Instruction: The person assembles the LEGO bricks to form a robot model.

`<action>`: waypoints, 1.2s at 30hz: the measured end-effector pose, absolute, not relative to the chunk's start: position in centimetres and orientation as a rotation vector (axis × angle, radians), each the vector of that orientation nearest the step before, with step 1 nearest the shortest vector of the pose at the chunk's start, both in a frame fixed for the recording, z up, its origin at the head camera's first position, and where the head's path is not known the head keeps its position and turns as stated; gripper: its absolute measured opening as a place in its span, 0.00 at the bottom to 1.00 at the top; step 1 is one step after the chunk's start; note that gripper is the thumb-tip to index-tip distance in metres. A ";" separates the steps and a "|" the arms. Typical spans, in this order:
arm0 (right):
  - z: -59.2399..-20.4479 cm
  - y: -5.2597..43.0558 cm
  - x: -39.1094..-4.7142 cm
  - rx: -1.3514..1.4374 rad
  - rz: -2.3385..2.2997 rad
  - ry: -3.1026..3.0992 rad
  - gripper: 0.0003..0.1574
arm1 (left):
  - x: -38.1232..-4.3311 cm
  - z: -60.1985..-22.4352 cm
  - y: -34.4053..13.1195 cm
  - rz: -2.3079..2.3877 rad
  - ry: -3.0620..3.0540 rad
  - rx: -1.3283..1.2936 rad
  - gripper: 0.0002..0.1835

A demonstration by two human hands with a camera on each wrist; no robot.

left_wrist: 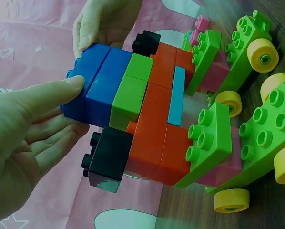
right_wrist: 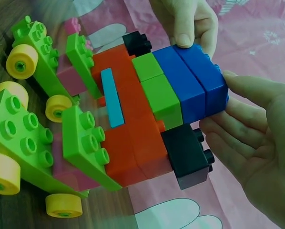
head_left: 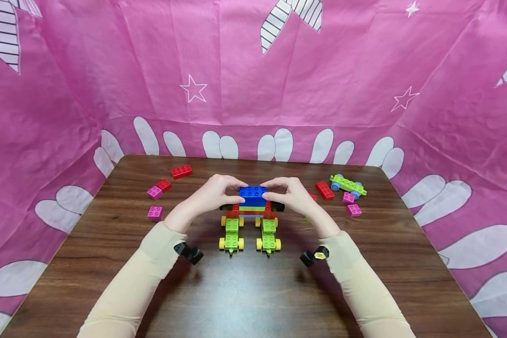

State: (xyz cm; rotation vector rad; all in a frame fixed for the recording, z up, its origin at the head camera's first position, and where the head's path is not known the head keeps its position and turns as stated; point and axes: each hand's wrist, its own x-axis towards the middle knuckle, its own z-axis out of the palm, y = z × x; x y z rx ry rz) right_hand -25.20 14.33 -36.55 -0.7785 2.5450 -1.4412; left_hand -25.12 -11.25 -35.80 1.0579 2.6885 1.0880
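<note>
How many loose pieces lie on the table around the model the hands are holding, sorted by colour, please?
Red bricks: 3
Pink bricks: 4
Green wheeled base with blue wheels: 1
Total: 8 loose pieces. A further scrap of red shows beside the right hand, too hidden to count.

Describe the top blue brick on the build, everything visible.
The blue brick is glossy plastic, studded on top, and caps the stack at the table's middle. The wrist views show two blue layers, one over the other, seated on green bricks above red ones. It sits level and squarely aligned. The left hand pinches its left end and the right hand its right end, thumbs and fingertips pressed on the edges. No damage shows.
</note>
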 end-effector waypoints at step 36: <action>-36.5 14.2 -25.1 -0.759 -1.438 2.536 0.19 | -25.1 -35.9 -11.4 1.095 2.686 1.117 0.20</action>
